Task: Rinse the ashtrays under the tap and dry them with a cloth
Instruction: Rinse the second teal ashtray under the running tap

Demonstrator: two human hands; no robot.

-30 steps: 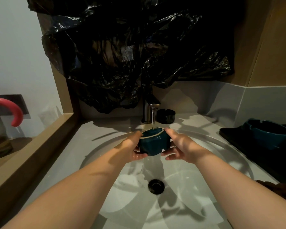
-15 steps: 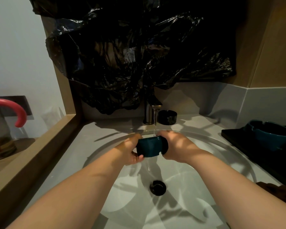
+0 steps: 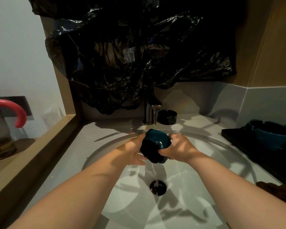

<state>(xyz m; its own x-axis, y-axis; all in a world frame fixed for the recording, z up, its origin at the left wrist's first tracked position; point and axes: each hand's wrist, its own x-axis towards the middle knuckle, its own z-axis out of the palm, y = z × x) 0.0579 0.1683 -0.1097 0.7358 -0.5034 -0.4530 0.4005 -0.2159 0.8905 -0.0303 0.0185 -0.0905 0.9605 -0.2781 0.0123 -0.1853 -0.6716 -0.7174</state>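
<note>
A teal ashtray (image 3: 157,141) is held over the white sink (image 3: 221,162), tilted so its dark hollow faces me. Water runs from the metal tap (image 3: 151,109) onto its back and drains off below toward the plughole (image 3: 158,187). My left hand (image 3: 132,152) grips its left side and my right hand (image 3: 177,148) grips its right side. A second teal ashtray (image 3: 269,133) sits on a black tray (image 3: 238,139) at the right. A small black ashtray (image 3: 167,117) stands beside the tap. A brown cloth (image 3: 281,192) lies at the right edge.
Crumpled black plastic sheeting (image 3: 130,55) hangs above the tap. A wooden ledge (image 3: 31,154) runs along the left, with a glass jar and pink hook (image 3: 15,113) on it. Grey tiled walls enclose the back right corner.
The ashtray has been turned from upright, catching water in its bowl, to tilted with its hollow toward me. Both hands shifted round it while holding it under the stream.
</note>
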